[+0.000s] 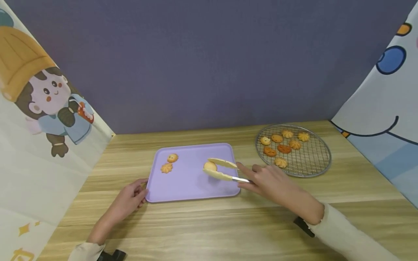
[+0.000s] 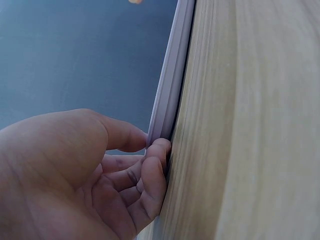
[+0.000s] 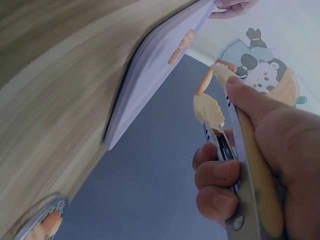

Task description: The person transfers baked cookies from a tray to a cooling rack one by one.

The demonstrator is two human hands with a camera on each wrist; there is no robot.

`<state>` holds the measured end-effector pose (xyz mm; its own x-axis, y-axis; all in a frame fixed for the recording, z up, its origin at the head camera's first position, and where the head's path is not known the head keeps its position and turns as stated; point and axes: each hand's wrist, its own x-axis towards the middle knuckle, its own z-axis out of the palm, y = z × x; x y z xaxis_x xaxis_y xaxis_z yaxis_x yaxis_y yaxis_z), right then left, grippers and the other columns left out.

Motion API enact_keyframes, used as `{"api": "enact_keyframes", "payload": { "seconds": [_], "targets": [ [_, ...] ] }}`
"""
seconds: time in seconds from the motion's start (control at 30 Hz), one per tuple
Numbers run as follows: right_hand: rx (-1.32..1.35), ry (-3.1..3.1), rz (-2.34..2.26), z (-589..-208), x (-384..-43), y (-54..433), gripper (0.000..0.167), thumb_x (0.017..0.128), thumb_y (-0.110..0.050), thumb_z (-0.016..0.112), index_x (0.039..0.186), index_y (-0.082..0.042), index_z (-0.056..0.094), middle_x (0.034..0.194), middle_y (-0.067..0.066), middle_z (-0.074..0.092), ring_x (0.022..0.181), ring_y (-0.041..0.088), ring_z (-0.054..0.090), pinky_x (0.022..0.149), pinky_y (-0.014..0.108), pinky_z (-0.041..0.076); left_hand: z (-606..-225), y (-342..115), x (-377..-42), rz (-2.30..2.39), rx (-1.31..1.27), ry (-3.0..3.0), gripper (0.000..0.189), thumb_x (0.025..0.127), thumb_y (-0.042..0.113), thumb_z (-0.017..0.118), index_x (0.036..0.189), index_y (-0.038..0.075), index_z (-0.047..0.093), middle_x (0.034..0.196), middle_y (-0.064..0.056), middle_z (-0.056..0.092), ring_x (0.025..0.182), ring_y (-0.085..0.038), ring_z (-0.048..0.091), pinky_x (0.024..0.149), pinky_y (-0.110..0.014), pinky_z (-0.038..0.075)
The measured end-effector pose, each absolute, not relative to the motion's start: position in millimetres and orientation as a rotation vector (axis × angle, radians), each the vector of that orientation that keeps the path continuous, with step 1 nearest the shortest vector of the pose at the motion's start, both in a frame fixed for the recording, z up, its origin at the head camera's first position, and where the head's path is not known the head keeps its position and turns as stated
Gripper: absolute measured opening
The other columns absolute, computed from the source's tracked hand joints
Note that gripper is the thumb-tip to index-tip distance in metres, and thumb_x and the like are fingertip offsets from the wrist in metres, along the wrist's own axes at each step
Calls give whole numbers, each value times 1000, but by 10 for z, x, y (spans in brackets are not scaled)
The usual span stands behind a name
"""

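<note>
My right hand (image 1: 274, 183) grips a pair of tongs (image 1: 218, 175) with cream-coloured tips. Between those tips is a round golden cookie (image 1: 210, 166), over the right half of a purple tray (image 1: 189, 186). In the right wrist view the pinched cookie (image 3: 204, 81) appears edge-on, lifted off the tray. At the tray's lower left corner, my left hand (image 1: 128, 197) pinches the rim; the left wrist view has the thumb on top and curled fingers against the side. Two cookies lie on the tray's left part, a round one (image 1: 172, 158) and a flower-shaped one (image 1: 166, 168).
A round wire cooling rack (image 1: 313, 159) with several cookies stands to the right of the tray, close behind my right hand. Both sit on a wood-grain table (image 1: 183, 232). A dark blue panel (image 1: 209, 65) rises at the back, with cartoon-printed sheets at either side.
</note>
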<state>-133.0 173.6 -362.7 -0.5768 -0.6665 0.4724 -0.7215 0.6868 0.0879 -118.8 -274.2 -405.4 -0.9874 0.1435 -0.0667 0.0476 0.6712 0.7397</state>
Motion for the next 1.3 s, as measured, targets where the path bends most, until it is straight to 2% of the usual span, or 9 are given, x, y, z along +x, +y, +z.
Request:
{"api": "enact_keyframes", "payload": {
  "seconds": [0.13,0.23,0.5,0.7,0.83,1.03,1.3],
  "targets": [
    [1062,-2368,172,-3656,-1284,1848,56,98,-55,53,129,-9,66,64,3,59,41,6,41,35,15,26,-4042,-2748,-1192,1211,155,2768,44,100,2,54,141,-9,45,74,-8,57,58,-15,56,47,-26,50],
    [1046,-2357,183,-3663,-1236,1941,58,98,-56,51,129,-9,66,63,2,57,41,4,38,35,14,25,-4035,-2744,-1187,1208,152,2768,44,100,3,55,141,-8,46,74,-8,58,58,-15,56,47,-26,50],
    [983,-2433,189,-3656,-1138,2157,55,93,-51,64,130,-10,65,65,3,61,42,0,37,37,15,28,-4029,-2755,-1185,1191,157,2780,44,100,4,54,141,-8,46,74,-7,58,60,-14,56,48,-25,48],
    [921,-2481,246,-3684,-1062,2320,57,87,-43,73,132,-10,64,73,7,67,46,1,46,41,22,41,-4044,-2767,-1189,1193,158,2776,44,100,4,54,142,-8,45,74,-7,58,60,-14,56,49,-25,49],
    [865,-2486,255,-3724,-1007,2461,58,85,-42,75,133,-10,63,79,9,69,50,7,53,44,29,47,-4041,-2758,-1193,1194,159,2771,45,100,4,54,142,-8,45,74,-7,58,60,-14,56,49,-25,50],
    [760,-2537,255,-3735,-988,2619,57,85,-45,75,130,-11,66,77,8,68,51,13,56,41,34,46,-4018,-2753,-1179,1183,153,2770,46,101,5,55,143,-8,43,74,-7,58,60,-14,55,47,-25,48],
    [701,-2577,237,-3735,-995,2776,59,83,-41,78,131,-8,65,76,9,68,48,7,50,40,29,42,-4039,-2754,-1193,1194,157,2767,45,100,3,55,142,-9,44,74,-7,58,59,-14,56,48,-25,49]
  ]
}}
